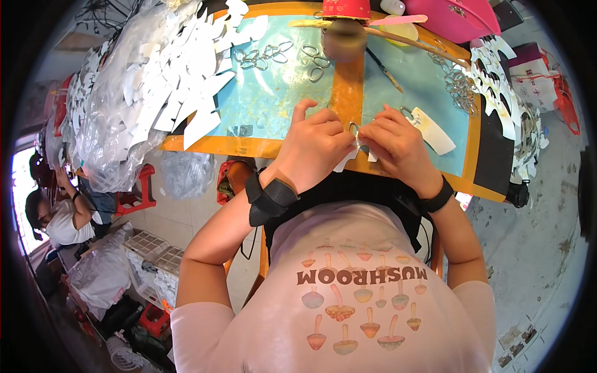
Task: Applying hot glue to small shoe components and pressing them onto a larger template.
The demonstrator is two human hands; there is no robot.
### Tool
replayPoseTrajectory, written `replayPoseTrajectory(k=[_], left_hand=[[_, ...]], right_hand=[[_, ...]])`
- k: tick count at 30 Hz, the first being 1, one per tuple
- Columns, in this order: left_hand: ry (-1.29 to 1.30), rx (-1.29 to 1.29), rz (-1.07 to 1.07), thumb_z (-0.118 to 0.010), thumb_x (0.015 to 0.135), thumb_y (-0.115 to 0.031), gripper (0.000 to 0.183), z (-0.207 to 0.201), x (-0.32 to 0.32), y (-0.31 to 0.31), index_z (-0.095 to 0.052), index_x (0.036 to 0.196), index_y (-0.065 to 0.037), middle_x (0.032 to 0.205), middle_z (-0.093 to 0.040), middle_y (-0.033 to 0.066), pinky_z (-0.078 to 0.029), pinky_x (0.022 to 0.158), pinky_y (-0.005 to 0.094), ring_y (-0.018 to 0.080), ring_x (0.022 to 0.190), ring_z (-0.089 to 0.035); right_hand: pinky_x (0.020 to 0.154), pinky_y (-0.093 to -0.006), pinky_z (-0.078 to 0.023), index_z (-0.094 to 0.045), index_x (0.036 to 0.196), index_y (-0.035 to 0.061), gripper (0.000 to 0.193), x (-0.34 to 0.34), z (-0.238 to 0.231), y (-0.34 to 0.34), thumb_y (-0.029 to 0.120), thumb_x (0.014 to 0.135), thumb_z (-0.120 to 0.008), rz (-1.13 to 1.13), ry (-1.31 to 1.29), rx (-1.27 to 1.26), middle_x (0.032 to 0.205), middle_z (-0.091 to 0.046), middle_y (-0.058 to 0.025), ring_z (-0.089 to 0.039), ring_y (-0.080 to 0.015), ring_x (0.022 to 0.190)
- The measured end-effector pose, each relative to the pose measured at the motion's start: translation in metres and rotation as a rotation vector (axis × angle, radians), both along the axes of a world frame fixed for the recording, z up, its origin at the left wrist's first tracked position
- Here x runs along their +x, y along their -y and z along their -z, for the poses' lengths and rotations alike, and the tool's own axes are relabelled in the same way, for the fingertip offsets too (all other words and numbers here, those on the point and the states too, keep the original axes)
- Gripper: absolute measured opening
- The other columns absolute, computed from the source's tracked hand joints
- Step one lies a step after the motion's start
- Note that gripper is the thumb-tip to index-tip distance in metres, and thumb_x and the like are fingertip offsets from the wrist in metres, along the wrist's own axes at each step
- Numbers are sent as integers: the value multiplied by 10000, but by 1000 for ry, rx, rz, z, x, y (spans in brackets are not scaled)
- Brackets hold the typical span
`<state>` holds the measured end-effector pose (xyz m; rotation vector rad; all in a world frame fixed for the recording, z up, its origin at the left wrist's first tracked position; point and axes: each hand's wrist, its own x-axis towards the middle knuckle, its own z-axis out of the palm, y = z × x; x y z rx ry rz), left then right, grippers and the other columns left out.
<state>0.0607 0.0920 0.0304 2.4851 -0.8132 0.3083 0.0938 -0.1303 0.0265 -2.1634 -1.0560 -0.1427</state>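
Observation:
Near the table's front edge, both hands are closed on one small white piece of sheet material with a metal ring at its upper end. My left hand pinches its left side, one finger raised and bent. Opposite it, my right hand has its fingertips pressed together at the ring and the piece; the fingers partly cover both. Just right of that hand lies a white strip with another metal ring at its corner.
Loose metal rings lie across the table; more rings pile at right. White cut pieces heap at left. A thin brush, a brown jar and a pink bin stand farther back. Another person sits at far left.

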Motion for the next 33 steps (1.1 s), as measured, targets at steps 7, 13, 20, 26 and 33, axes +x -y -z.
replayPoseTrajectory(k=[7,13,20,26,33], left_hand=[[51,137,-17,-773,790,-147,59,-7,0,7,-724,822,-156,778,-634,-21,-386,1020,480,166,932,-639],[138,197,-31,-718,766,-93,81,-1,-4,15,-674,820,-134,796,-632,-15,-392,1009,478,173,903,-640],[62,-56,-169,-684,804,-27,132,14,-9,17,-638,896,-110,855,-640,15,-363,932,438,212,878,-632],[-85,-199,-117,-695,839,-63,88,9,-2,8,-647,903,-99,832,-647,36,-346,947,451,243,883,-631],[-167,-159,-28,-732,823,-71,154,3,3,0,-683,958,-126,829,-660,-3,-350,918,411,202,875,-628]], right_hand=[[1064,-544,-459,-563,1358,88,543,1,-12,7,-17,836,-670,-37,-219,38,977,-701,-96,-659,-331,997],[1078,-556,-454,-627,1247,60,426,2,-8,7,-30,833,-672,-41,-157,39,977,-692,-104,-649,-326,1037],[807,-405,-537,-696,1035,52,252,6,-8,3,9,788,-725,-51,-90,-1,881,-659,-89,-610,-305,884],[691,-382,-520,-684,931,73,125,5,-5,-3,92,816,-728,13,-42,-27,828,-637,-57,-608,-269,842],[659,-385,-509,-681,936,74,114,4,-10,-8,108,833,-718,88,-104,-28,819,-648,-83,-625,-272,801]])
